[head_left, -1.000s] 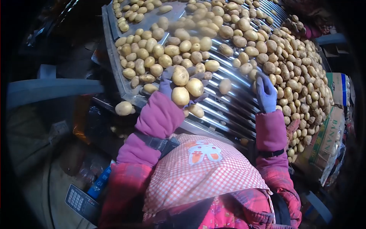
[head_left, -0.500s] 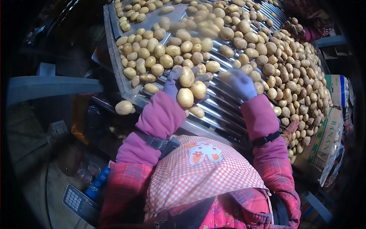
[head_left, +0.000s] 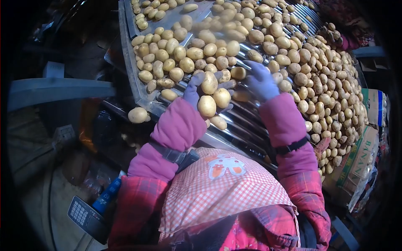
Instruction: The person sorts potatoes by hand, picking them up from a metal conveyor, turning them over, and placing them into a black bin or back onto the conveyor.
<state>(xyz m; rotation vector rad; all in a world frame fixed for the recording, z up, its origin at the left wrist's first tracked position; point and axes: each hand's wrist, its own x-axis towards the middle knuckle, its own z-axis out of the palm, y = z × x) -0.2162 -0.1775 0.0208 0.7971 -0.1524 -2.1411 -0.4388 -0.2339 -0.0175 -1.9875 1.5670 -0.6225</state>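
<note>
My left hand [head_left: 193, 93], in a purple glove, cradles three potatoes [head_left: 207, 106] in its fingers above the metal rollers. Just right of it, my right hand [head_left: 263, 83] reaches over the rollers with its fingers apart. Its fingertips are near a potato [head_left: 238, 73], and a smeared potato [head_left: 241, 96] lies below them. Whether the fingers touch either one is hard to tell. Loose potatoes [head_left: 179, 53] crowd the sorting surface just beyond my left hand.
A large potato heap [head_left: 326, 88] spreads to the right, beside banana cartons [head_left: 356, 155]. The metal side rail [head_left: 130, 62] bounds the table at left. One potato [head_left: 137, 115] rests outside this rail. A keypad device [head_left: 83, 215] is at lower left. Another person's sleeve [head_left: 349, 42] shows at upper right.
My right hand has moved up and left, and its fingers have spread from around a blurred potato. My left hand still holds its potatoes. The view has shifted slightly.
</note>
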